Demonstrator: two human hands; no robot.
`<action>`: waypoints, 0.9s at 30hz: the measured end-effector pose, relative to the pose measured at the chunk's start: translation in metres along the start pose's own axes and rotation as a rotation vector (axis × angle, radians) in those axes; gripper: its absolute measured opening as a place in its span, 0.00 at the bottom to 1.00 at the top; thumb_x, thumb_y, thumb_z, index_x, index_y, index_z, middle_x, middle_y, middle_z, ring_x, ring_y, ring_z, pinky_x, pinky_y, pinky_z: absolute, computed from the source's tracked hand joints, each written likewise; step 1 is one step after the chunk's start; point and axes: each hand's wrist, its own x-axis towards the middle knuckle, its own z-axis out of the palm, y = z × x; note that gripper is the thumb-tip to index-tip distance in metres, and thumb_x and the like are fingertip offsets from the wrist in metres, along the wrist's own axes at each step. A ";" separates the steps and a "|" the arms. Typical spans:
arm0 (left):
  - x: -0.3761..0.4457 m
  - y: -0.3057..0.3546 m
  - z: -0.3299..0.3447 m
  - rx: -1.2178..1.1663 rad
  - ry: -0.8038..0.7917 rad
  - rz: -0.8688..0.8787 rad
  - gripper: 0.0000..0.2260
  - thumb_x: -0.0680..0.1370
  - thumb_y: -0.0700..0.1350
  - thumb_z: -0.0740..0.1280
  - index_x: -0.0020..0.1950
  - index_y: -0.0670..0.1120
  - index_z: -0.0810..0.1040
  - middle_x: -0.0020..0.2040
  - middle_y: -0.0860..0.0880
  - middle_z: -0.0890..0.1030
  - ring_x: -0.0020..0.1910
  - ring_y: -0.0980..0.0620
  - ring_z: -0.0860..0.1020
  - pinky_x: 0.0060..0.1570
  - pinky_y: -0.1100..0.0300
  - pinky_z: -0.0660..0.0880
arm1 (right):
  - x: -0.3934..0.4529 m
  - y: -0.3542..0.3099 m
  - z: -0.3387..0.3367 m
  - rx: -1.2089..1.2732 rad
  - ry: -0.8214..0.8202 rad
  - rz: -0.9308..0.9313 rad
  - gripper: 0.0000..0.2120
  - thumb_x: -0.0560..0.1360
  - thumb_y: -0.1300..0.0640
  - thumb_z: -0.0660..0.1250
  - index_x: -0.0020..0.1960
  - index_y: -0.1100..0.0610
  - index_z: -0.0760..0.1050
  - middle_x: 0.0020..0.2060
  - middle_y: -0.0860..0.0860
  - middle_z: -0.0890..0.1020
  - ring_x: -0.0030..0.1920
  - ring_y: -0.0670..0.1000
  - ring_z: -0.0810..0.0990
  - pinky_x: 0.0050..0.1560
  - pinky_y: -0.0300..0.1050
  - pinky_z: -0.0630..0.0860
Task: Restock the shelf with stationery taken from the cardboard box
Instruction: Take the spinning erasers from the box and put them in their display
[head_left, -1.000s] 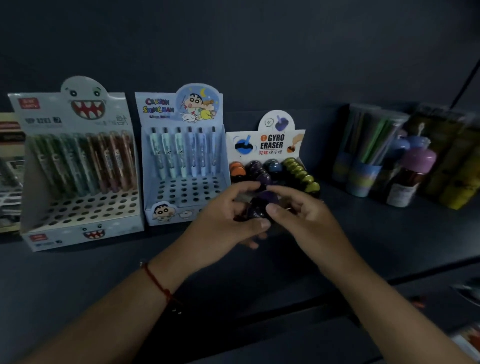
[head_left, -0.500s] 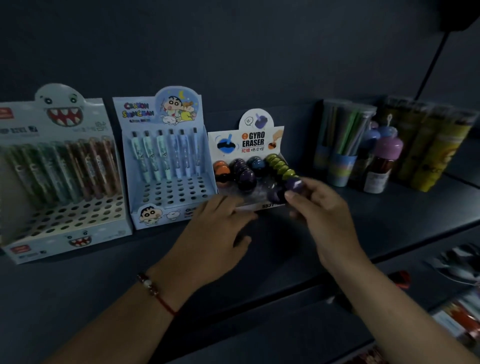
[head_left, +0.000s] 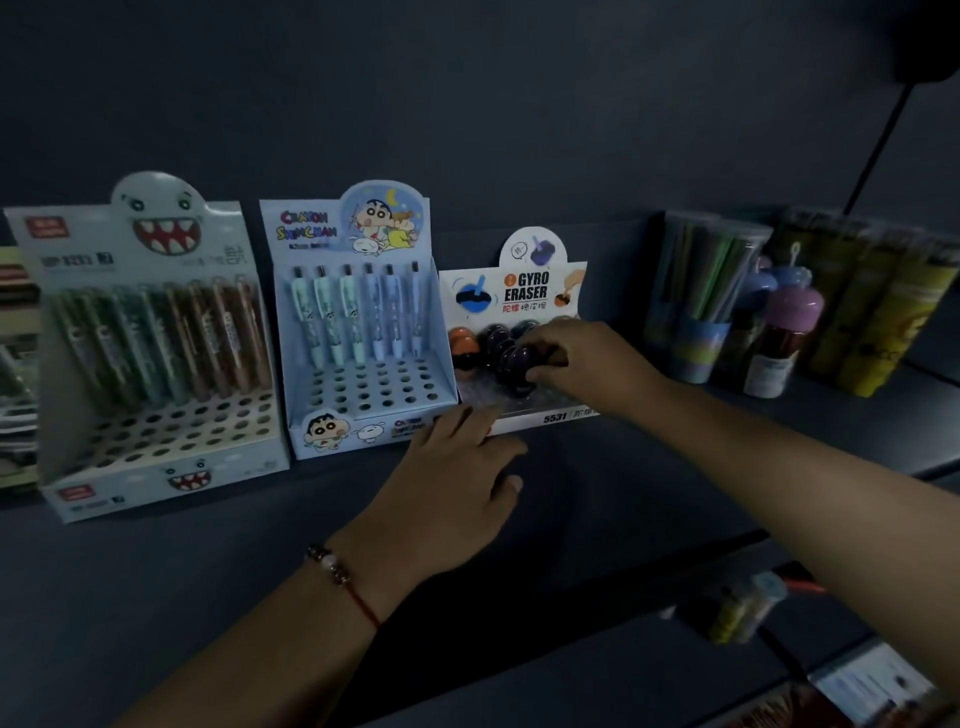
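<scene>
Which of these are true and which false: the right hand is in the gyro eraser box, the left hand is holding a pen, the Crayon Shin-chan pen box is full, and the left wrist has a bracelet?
1. The right hand reaches into the Gyro Eraser display box. True; its fingers are curled on a dark purple eraser.
2. The left hand holds a pen. False; it lies open on the shelf at the box's front edge.
3. The Crayon Shin-chan pen box is full. False; only the back row holds pens, and the front holes are empty.
4. The left wrist wears a beaded bracelet. True.
</scene>
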 end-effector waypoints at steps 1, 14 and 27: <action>0.000 0.000 0.000 -0.004 0.004 -0.001 0.19 0.83 0.55 0.55 0.74 0.56 0.66 0.77 0.54 0.56 0.76 0.53 0.48 0.74 0.53 0.48 | 0.000 0.000 0.001 0.020 0.007 0.013 0.20 0.71 0.59 0.75 0.61 0.53 0.78 0.51 0.51 0.83 0.50 0.50 0.81 0.56 0.48 0.77; 0.003 0.000 0.003 0.010 0.060 0.033 0.18 0.82 0.54 0.56 0.70 0.53 0.70 0.71 0.49 0.63 0.71 0.49 0.57 0.71 0.52 0.58 | -0.013 -0.007 0.018 -0.080 0.080 0.132 0.15 0.71 0.57 0.74 0.57 0.54 0.80 0.51 0.51 0.83 0.51 0.50 0.81 0.53 0.47 0.77; -0.006 0.014 -0.010 -0.333 0.060 0.202 0.17 0.79 0.52 0.65 0.68 0.60 0.72 0.70 0.61 0.69 0.66 0.68 0.62 0.61 0.78 0.53 | -0.113 -0.034 -0.040 0.006 0.020 0.203 0.29 0.78 0.55 0.65 0.76 0.41 0.61 0.72 0.41 0.68 0.69 0.38 0.66 0.63 0.32 0.63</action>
